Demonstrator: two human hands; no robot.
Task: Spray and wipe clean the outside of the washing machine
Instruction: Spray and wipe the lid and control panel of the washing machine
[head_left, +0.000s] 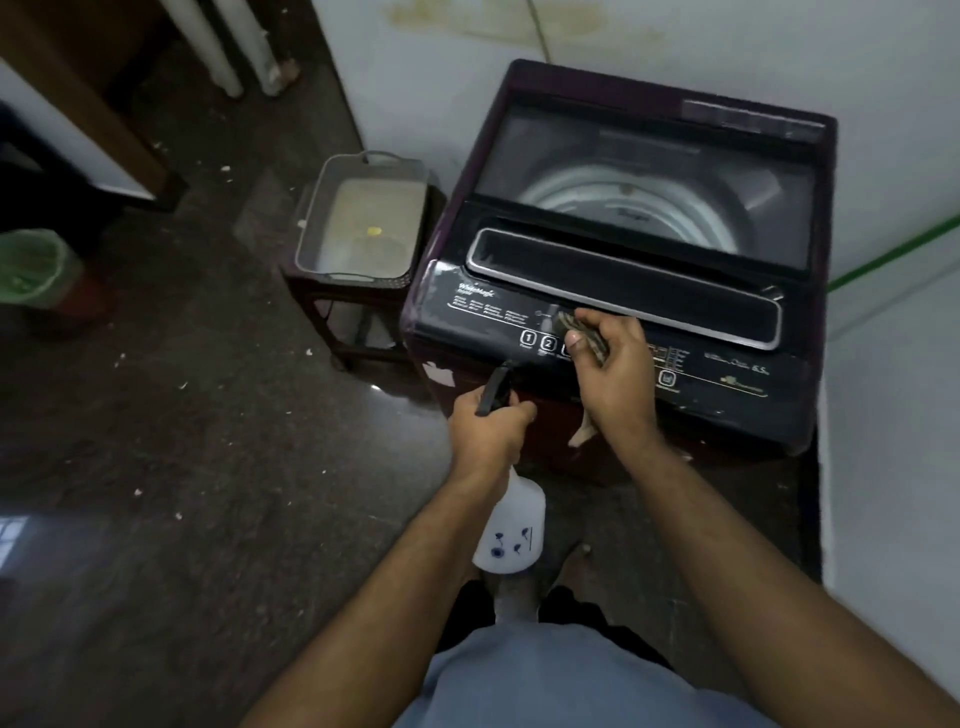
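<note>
A dark top-loading washing machine (701, 312) stands against the white wall, its glass lid down and the drum visible through it. My right hand (613, 364) grips a crumpled grey cloth (582, 332) and presses it on the front control panel, beside the numbered buttons. A loose end of the cloth hangs below the hand. My left hand (491, 426) holds a white spray bottle (511, 530) by its black trigger head, the nozzle pointing at the machine's front left edge. The bottle body hangs down below the hand.
A grey plastic tub (363, 218) sits on a dark stool (337, 322) just left of the machine. A green bin (31, 265) stands at the far left. The dark floor (182, 441) has white specks on it. A white wall (893, 364) closes the right side.
</note>
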